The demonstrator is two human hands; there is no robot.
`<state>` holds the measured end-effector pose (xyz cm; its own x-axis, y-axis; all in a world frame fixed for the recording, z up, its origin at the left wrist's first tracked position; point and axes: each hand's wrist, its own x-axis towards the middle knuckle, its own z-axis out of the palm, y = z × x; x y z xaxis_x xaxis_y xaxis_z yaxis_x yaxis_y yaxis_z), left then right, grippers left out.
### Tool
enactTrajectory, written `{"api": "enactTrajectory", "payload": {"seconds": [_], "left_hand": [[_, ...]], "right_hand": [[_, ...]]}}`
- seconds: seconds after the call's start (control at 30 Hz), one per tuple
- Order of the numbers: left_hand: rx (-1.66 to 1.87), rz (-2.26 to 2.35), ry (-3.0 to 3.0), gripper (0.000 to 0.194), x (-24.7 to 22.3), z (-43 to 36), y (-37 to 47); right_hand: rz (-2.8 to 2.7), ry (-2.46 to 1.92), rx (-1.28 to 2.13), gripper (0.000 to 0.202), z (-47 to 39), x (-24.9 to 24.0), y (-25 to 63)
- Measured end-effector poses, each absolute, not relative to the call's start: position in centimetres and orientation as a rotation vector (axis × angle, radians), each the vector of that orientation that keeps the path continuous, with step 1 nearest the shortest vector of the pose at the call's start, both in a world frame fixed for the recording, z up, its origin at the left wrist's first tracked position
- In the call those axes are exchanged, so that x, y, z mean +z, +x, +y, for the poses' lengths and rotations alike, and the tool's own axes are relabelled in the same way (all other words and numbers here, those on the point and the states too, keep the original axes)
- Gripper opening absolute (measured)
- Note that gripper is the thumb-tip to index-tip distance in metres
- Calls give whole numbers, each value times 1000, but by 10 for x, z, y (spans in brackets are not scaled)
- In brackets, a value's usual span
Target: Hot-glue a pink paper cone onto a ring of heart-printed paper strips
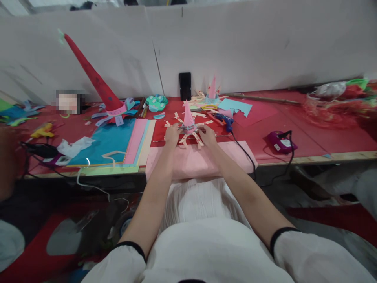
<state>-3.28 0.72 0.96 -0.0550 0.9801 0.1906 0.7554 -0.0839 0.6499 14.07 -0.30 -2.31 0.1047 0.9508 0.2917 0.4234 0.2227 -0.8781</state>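
Observation:
A small pink paper cone [188, 116] stands upright before me, with a patterned band around its base and pale printed paper strips [186, 139] fanning outward. My left hand [173, 134] pinches the left side of its base. On the opposite side, the fingers of my right hand [207, 135] close on the base edge and strips. Beneath lies a dark red sheet [160, 133], and a folded pink cloth [188, 167] hangs over the table edge under my wrists. Close to my right hand rests a blue glue gun [226, 121] with a black cord.
A tall red cone [96, 78] with blue strips stands left, behind blue sheets [103, 145]. A second pink cone [212, 90], yellow-handled scissors [209, 107] and a phone [185, 86] sit at the back. A purple box [281, 143] with a cord lies right. Another person's arm [7, 165] is at left.

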Motion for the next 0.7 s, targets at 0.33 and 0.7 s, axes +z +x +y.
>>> {"api": "enactTrajectory", "payload": {"seconds": [0.33,0.7], "left_hand": [[898,1840,1895,38,12,6,-31],[1068,1847,1822,30,9,10,-30]], "right_hand": [[-1465,-1299,672,23,-2,-25,141],[-1446,-1267,569,24,-6,-20,141]]}}
